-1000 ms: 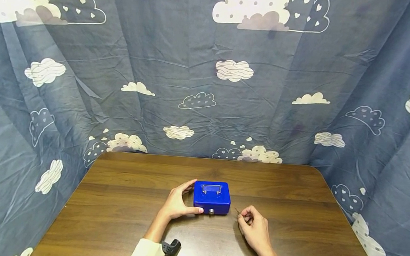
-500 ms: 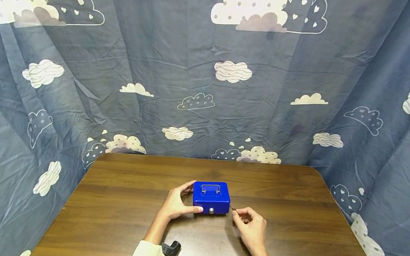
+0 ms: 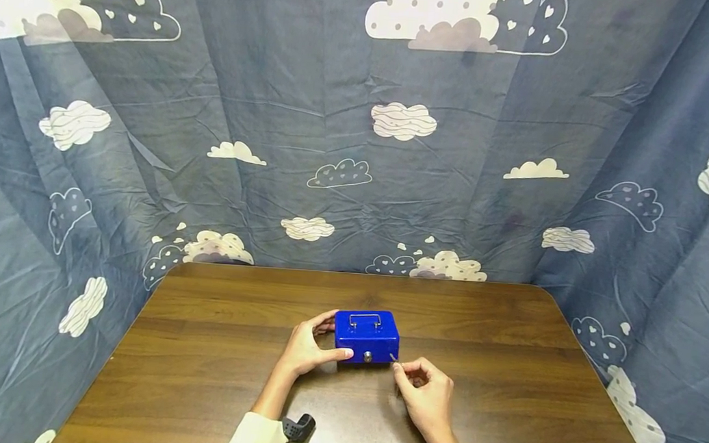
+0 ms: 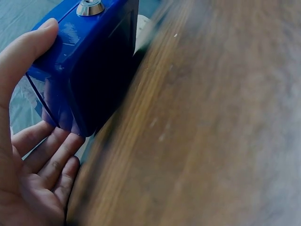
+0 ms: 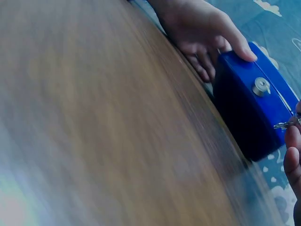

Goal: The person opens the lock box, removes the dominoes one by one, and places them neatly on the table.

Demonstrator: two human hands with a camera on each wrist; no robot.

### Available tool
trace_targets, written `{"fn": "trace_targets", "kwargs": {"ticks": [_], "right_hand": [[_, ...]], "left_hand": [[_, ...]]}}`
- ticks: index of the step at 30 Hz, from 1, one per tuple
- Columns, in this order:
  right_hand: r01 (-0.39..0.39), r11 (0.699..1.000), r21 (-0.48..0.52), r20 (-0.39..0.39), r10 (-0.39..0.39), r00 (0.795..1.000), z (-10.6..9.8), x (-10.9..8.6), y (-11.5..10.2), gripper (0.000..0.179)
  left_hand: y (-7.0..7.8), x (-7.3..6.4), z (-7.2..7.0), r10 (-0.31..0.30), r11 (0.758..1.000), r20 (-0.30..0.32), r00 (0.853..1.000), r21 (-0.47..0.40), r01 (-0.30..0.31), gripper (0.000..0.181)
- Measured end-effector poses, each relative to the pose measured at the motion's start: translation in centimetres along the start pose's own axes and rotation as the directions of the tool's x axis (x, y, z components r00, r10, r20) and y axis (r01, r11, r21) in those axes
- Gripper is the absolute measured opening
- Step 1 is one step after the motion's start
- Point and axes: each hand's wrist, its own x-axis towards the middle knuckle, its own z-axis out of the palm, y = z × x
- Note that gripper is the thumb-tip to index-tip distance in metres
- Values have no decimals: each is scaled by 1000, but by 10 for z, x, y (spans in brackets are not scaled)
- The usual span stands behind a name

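A blue metal cash box (image 3: 366, 337) with a wire handle on its lid is at the middle of the table. Its round silver lock (image 5: 261, 87) faces the person. My left hand (image 3: 304, 350) grips the box's left end, thumb on the front face and fingertips against the side. The underside shows in the left wrist view, so the box's front looks tipped up. Between thumb and forefinger my right hand (image 3: 430, 396) pinches a small key (image 5: 282, 125). The key's tip points at the box's front, right of the lock and apart from it. Only part of the right hand shows in the right wrist view.
The brown wooden table (image 3: 231, 309) extends to both sides of the box. Behind it hangs a blue-grey curtain (image 3: 282, 196) with cloud prints. A black strap (image 3: 299, 427) sits on the left wrist.
My right hand has moved left with the key, from beside the box to in front of its right corner. The box's front has risen slightly, with my left hand still on it.
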Motion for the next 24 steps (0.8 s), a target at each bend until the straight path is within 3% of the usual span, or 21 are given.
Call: {"fn": "trace_targets", "kwargs": {"ticks": [7, 17, 24], "right_hand": [[98, 995, -35, 57, -96, 994, 12, -6, -1, 24], [131, 991, 5, 78, -131, 988, 23, -8, -8, 24], [125, 991, -43, 79, -122, 989, 27, -7, -9, 26]], "left_hand": [[0, 1, 1, -9, 1000, -21, 1000, -4, 8, 86], [0, 1, 1, -17, 1000, -21, 1000, -19, 17, 86], [2, 1, 1, -16, 1000, -26, 1000, -20, 15, 85]]}}
